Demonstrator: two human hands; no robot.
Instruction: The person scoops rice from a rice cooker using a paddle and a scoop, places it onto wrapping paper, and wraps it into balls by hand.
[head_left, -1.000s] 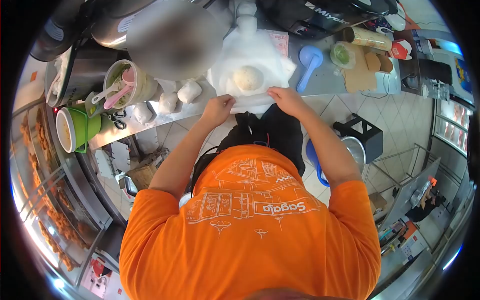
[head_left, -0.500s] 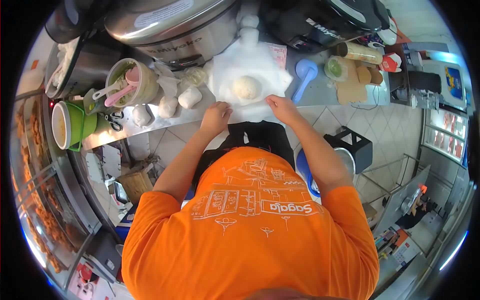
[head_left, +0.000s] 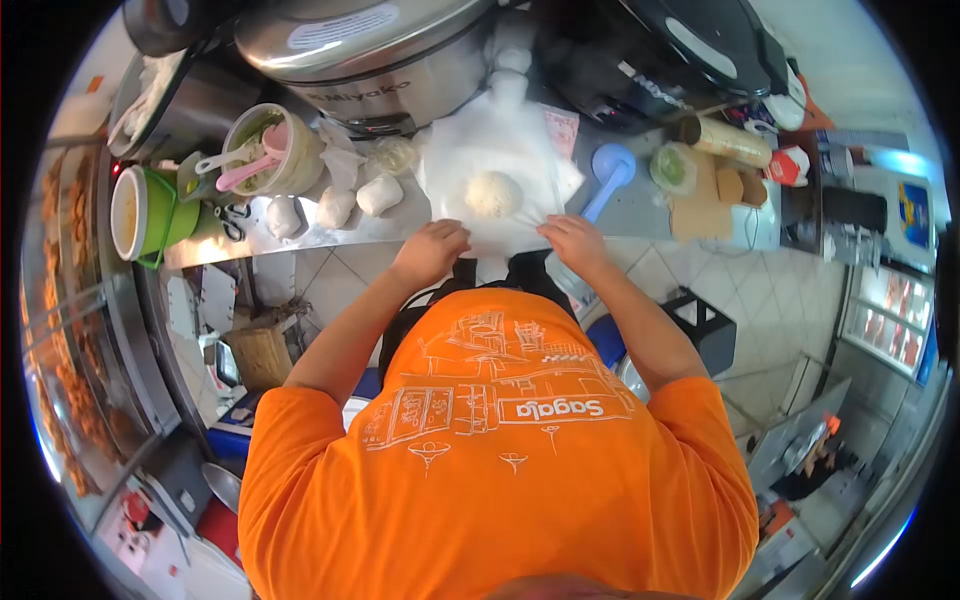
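A round mound of rice (head_left: pixel 494 194) lies on white translucent wrapping sheets (head_left: pixel 505 140) at the counter's front edge. My left hand (head_left: pixel 434 247) pinches the near left corner of the top sheet. At its near right corner, my right hand (head_left: pixel 574 242) pinches the same sheet, which is pulled into creases between the mound and the fingers. Several small white wrapped bundles (head_left: pixel 380 195) sit on the counter to the left of the sheets.
A silver cooker (head_left: pixel 370 80) and a black one (head_left: pixel 650 60) stand behind. On the left are a tub (head_left: pixel 300 160) with pink and white spoons, scissors (head_left: pixel 233 221) and a green bucket (head_left: pixel 172 212). A blue ladle (head_left: pixel 612 168), a green-filled container (head_left: pixel 672 168) and cardboard (head_left: pixel 700 205) lie right.
Both hands keep their pinch on the sheet's near corners. The sheet's near edge now looks drawn tighter and creased at the right. The camera view has shifted, showing more of the cookers.
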